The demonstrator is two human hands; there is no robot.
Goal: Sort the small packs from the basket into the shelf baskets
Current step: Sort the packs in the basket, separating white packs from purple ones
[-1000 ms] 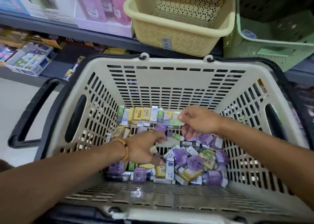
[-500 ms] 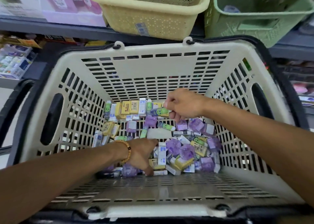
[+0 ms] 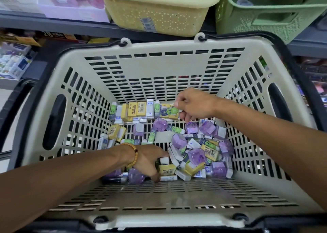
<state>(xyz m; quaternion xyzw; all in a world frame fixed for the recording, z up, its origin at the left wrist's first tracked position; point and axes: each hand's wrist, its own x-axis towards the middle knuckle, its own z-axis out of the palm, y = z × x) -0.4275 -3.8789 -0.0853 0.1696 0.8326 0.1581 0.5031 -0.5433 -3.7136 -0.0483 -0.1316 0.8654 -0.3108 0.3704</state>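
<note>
A beige slotted shopping basket (image 3: 159, 68) holds several small packs (image 3: 196, 155): yellow, white, green-faced and purple ones. My right hand (image 3: 192, 105) is inside at the far end and pinches a green-faced pack (image 3: 169, 111) just above the back row. My left hand (image 3: 148, 160) reaches down into the near pile, fingers spread among the packs; what it touches is partly hidden. On the shelf behind stand a yellow basket (image 3: 159, 19) and a green basket (image 3: 276, 15).
Pink and white boxed goods (image 3: 58, 1) fill the shelf at upper left. Small product boxes (image 3: 14, 64) sit on a lower shelf at left. The basket's black handles (image 3: 17, 98) lie folded down at both sides.
The view tilted down and closer to the basket. My right hand lifted a green-faced pack from the back row. My left hand slid nearer into the front pile.
</note>
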